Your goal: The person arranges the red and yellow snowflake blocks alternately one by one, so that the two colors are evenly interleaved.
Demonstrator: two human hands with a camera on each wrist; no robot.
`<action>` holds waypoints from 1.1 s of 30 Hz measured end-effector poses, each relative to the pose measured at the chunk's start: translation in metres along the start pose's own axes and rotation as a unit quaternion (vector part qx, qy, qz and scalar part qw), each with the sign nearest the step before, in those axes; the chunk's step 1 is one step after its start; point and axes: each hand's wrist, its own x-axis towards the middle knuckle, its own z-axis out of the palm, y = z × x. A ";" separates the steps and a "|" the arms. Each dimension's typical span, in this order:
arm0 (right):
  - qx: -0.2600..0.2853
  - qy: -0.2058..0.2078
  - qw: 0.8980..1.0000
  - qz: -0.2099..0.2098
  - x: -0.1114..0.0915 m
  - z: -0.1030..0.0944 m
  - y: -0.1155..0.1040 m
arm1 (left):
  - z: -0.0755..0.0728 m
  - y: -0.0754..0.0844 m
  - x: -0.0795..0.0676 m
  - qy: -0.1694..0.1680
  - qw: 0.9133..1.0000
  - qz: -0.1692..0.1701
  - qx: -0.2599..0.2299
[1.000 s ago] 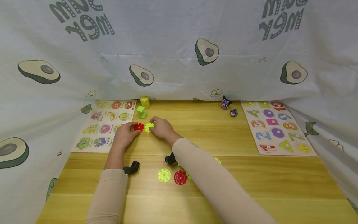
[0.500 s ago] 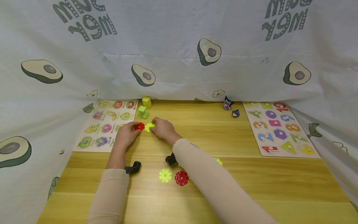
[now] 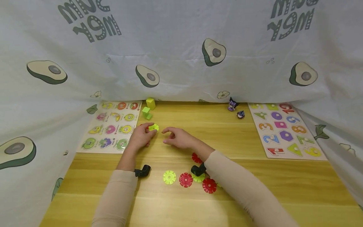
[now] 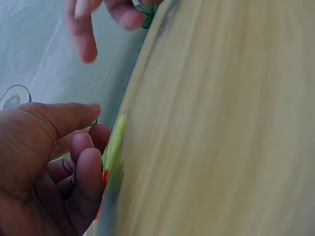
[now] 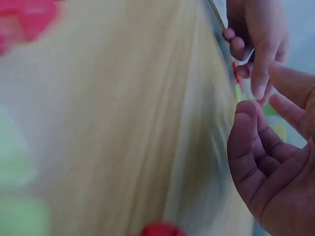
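Note:
Two flat notched plastic discs lie edge to edge beside the fruit board in the head view: a yellow-green disc (image 3: 154, 127) and a red disc (image 4: 105, 176), mostly covered by fingers. My left hand (image 3: 141, 136) is over them, thumb and forefinger apart above the yellow-green one. From the left wrist, its loosely bent fingertips (image 4: 90, 164) are right at the discs' edges. To the right, my right hand (image 3: 181, 138) hovers with thumb and forefinger spread and nothing between them. Nearer me lie more discs, among them a yellow-green disc (image 3: 169, 177) and a red disc (image 3: 186, 180).
Left stands a fruit puzzle board (image 3: 113, 126), with green blocks (image 3: 146, 112) and a yellow block (image 3: 151, 103) beside it. Two small figurines (image 3: 232, 104) stand at the back. A number puzzle board (image 3: 286, 130) lies right. Avocado-print cloth (image 3: 181, 78) hangs behind the wooden table (image 3: 158, 208).
My right hand has let go of the yellow-green disc and drawn back to the right. My left hand has shifted right, over the discs. More discs show beneath the right forearm.

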 end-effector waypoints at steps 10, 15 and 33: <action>-0.026 -0.113 0.993 -0.020 -0.088 -0.004 0.013 | 0.012 0.003 0.001 -0.027 0.998 -0.037 -0.046; -0.076 -0.119 0.989 -0.043 -0.117 -0.004 0.018 | 0.012 0.004 0.003 -0.027 0.999 -0.033 -0.025; -0.177 -0.090 0.977 -0.077 -0.131 0.014 0.026 | 0.013 -0.003 0.001 -0.018 0.999 -0.044 -0.026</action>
